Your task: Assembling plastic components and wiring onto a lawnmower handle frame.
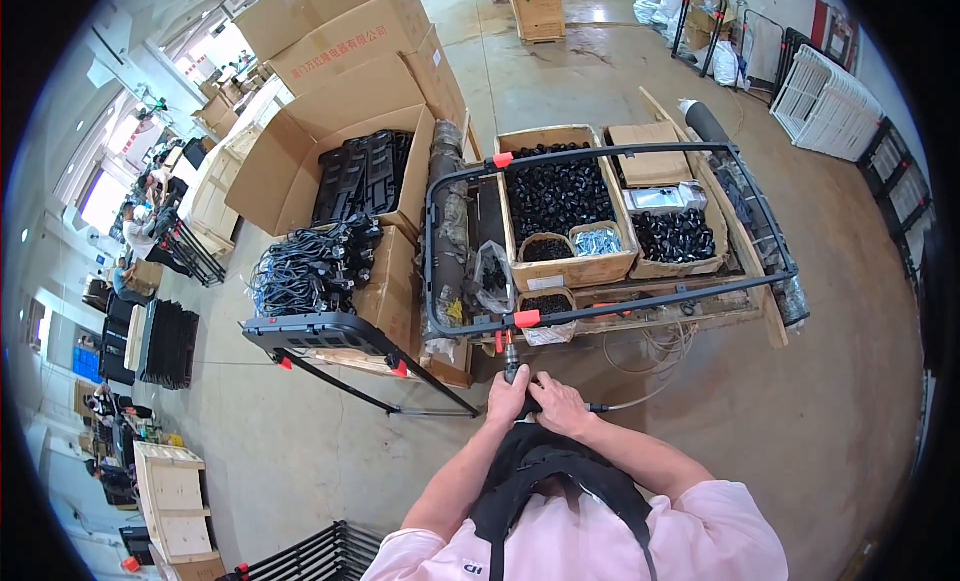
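Head view, left hand: ok so our left hand (pixel 507 395) has its fingers curled snug around the power screwdriver (pixel 513 359), near its front end.
Right hand: our right hand (pixel 561 406) is bunched closed over the screwdriver's rear; its fingertips are hidden, so we can't tell exactly how they sit.
Screwdriver: right in front of us, pointing up at a red clip (pixel 527 319); can't tell if it's touching.
Black frame: the black tube frame (pixel 650 303) lies across two wrapped rolls (pixel 445 271).
Parts: we've got small black parts (pixel 560 196) boxed inside the frame's outline, black cables (pixel 315 266) off left.
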A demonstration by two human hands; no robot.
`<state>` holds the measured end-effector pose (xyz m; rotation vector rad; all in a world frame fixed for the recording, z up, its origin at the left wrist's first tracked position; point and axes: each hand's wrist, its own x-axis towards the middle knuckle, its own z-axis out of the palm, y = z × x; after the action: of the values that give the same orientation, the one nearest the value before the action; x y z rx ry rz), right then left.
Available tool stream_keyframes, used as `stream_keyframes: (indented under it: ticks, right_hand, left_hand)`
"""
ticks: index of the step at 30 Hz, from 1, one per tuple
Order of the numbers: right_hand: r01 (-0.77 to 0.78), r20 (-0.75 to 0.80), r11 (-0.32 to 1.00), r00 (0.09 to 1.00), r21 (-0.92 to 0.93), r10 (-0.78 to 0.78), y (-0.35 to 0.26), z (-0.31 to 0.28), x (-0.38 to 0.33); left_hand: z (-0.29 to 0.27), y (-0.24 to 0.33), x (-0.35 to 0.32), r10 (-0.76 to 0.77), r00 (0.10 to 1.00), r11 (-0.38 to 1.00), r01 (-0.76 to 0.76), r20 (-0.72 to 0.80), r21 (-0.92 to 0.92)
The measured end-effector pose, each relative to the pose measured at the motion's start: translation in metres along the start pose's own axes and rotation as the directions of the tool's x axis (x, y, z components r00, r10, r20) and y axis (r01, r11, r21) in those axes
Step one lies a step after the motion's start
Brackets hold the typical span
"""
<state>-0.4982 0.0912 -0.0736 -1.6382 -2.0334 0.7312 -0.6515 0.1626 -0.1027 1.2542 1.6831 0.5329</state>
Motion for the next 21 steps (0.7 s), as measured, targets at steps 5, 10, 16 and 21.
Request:
stream_keyframes:
  ticks: [5, 10, 16, 21]
  right_hand:
    - [-0.014, 0.017, 1.000, 1.000, -0.004, 0.014, -0.002, -0.002, -0.006]
    - [-0.009, 0.028, 0.999, 1.000, -0.031, 0.010, -0.006, -0.004, -0.011]
    - [0.003, 0.066, 0.999, 0.998, -0.047, 0.000, -0.002, 0.001, -0.025]
    - [-0.029, 0.099, 0.998, 0.994, -0.060, 0.035, 0.009, 0.007, -0.051]
  left_hand:
    - [0.000, 0.005, -0.010, -0.022, 0.999, 1.000, 0.022, 0.028, -0.007]
    - [0.001, -0.002, -0.013, -0.007, 1.000, 0.999, 0.008, 0.030, -0.037]
    - [0.006, -0.016, -0.028, -0.014, 0.999, 0.996, 0.019, 0.051, -0.089]
    - [0.021, -0.017, -0.046, 0.033, 0.995, 0.997, -0.027, 0.089, -0.076]
